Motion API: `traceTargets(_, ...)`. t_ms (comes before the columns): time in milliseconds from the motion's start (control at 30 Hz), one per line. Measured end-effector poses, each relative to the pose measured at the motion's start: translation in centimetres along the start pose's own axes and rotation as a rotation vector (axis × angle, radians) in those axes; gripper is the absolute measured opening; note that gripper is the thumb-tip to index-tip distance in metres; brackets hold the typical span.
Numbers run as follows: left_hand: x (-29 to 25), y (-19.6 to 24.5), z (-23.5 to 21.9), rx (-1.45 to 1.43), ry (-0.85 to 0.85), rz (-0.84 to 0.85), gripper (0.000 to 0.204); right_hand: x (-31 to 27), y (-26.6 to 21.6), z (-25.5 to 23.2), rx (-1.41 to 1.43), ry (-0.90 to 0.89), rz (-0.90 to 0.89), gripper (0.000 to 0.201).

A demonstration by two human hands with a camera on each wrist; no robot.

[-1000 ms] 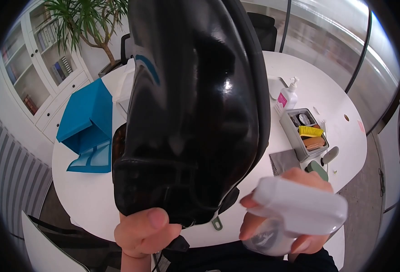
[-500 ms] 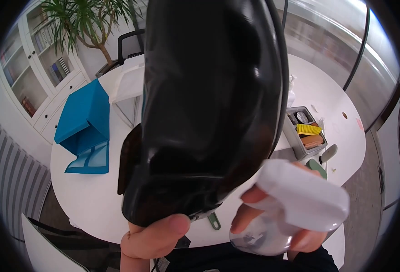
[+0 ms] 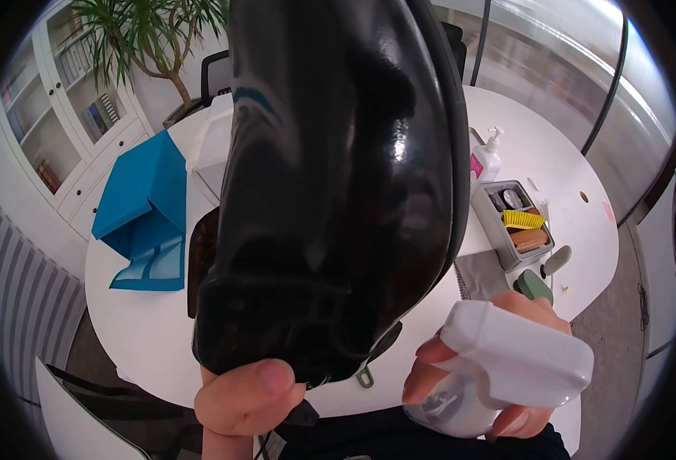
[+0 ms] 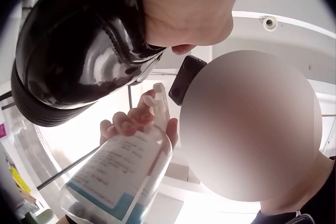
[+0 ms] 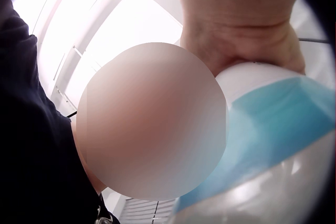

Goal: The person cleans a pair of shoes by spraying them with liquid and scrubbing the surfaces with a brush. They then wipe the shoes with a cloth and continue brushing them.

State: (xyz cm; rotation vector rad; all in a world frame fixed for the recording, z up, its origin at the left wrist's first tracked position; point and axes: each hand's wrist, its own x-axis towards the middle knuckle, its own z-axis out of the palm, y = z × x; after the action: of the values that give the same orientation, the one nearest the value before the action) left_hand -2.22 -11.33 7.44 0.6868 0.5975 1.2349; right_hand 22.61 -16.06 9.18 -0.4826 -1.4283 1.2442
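A glossy black shoe fills the middle of the head view, held up above the table. At its lower end my left hand grips it, thumb on the outside and the other fingers partly hidden. In the left wrist view the shoe shows its rounded side and ridged dark sole. My right hand holds a clear spray bottle with a white head, to the right of the shoe's lower end. The bottle's label is white and teal, with fingers around the neck.
On the white table, a blue fabric box stands at left. At right are a grey caddy with brushes, a pump bottle, a grey cloth and a green brush. A plant stands behind.
The shoe in my left hand swung right and nearer, then back left. My right hand, still holding the spray bottle, moved slightly left and back, ending a little lower.
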Motion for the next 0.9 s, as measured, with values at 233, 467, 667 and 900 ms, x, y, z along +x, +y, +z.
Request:
traceTargets(233,0.4,-0.4,0.8,-0.061,-0.198,0.138,0.066,0.1,0.9,-0.1,-0.054,-0.035,-0.112,0.07)
traceTargets(467,0.6,-0.8,2.4,-0.152,-0.346,0.258,0.044,0.9,-0.4,-1.4,-0.284,-0.238,0.052,0.068)
traceTargets(667,0.5,0.4,1.7,0.006,-0.049,-0.054,0.091,1.7,-0.5,-1.9,-0.469,-0.349,0.26,0.07)
traceTargets(900,0.9,0.3,-0.7,0.187,-0.057,-0.23,0.09,1.3,0.2,0.3,-0.662,-0.168,0.149,0.064)
